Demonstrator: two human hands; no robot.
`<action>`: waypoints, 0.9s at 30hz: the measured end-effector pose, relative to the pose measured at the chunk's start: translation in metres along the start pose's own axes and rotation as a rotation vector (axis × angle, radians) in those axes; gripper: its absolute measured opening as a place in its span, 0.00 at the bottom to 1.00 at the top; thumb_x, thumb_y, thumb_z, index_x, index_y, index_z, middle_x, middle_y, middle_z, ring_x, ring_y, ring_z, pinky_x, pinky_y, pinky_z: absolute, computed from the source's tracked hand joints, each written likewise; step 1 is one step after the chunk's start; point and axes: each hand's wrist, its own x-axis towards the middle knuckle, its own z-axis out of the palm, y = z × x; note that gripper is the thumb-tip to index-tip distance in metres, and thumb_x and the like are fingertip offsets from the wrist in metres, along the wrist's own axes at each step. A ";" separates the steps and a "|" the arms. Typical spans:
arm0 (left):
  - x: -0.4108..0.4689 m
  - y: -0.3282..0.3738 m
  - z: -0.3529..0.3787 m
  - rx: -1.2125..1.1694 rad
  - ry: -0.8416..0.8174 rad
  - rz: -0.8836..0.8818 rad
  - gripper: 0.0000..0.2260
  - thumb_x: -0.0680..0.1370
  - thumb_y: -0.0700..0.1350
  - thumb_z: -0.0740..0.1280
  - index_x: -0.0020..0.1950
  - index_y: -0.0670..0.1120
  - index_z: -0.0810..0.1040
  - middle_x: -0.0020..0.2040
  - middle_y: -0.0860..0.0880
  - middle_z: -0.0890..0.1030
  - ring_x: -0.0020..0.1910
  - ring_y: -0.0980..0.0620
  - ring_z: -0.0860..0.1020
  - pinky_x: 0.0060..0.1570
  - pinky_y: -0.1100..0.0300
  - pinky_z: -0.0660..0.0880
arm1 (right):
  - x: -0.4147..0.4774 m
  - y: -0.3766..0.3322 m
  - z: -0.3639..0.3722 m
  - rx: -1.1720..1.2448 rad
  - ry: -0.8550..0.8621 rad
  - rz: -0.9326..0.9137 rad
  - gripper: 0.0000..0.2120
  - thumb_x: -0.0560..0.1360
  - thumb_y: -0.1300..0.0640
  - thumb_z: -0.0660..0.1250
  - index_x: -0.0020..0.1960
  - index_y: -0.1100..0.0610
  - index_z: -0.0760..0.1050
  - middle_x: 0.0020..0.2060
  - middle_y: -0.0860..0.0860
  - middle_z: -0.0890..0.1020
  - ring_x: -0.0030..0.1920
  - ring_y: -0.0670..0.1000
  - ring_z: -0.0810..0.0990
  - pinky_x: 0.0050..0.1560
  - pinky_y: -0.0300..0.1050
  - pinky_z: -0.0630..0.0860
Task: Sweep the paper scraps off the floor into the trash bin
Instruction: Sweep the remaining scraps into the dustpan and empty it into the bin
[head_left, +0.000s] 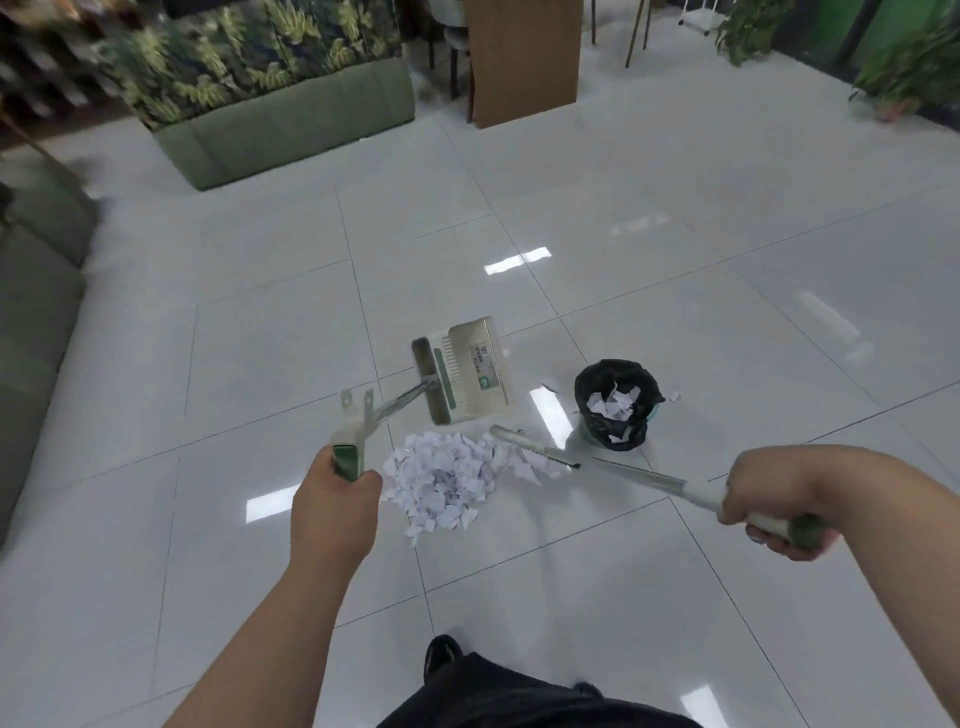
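On the floor (675, 234), clamping the left hand (335, 499) around the dustpan (462, 371) handle, the right hand (774, 493) around the broom (535, 449) stick. Probably best: laying the pan lip flat beside the paper scraps (441, 480) heaped near the trash bin (615, 402), pushing slowly.

White tile floor (675, 270), paper scrap pile (441, 480), black-lined trash bin (584, 387), dustpan (462, 371) possibly resting

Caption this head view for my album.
Left hand holds dustpan, right hand holds broom, paper scraps piled near the trash bin.
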 end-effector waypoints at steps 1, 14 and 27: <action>0.003 -0.010 -0.004 0.001 0.005 -0.020 0.01 0.75 0.40 0.63 0.45 0.44 0.71 0.36 0.45 0.72 0.33 0.44 0.71 0.34 0.51 0.71 | 0.005 -0.009 0.008 0.014 0.004 -0.007 0.04 0.77 0.64 0.66 0.49 0.61 0.71 0.28 0.55 0.75 0.23 0.52 0.72 0.31 0.40 0.72; 0.055 -0.151 -0.103 -0.218 0.144 -0.407 0.05 0.74 0.36 0.60 0.41 0.44 0.66 0.33 0.44 0.66 0.26 0.48 0.63 0.25 0.58 0.64 | 0.057 -0.174 0.144 -0.107 0.114 -0.132 0.07 0.78 0.68 0.58 0.53 0.61 0.71 0.43 0.62 0.76 0.32 0.55 0.75 0.30 0.42 0.72; 0.114 -0.264 -0.147 -0.290 0.129 -0.657 0.05 0.75 0.33 0.59 0.44 0.42 0.70 0.34 0.44 0.67 0.27 0.49 0.63 0.26 0.59 0.62 | 0.056 -0.276 0.258 -0.740 0.055 -0.221 0.30 0.79 0.66 0.51 0.79 0.50 0.57 0.53 0.54 0.72 0.34 0.51 0.73 0.32 0.43 0.73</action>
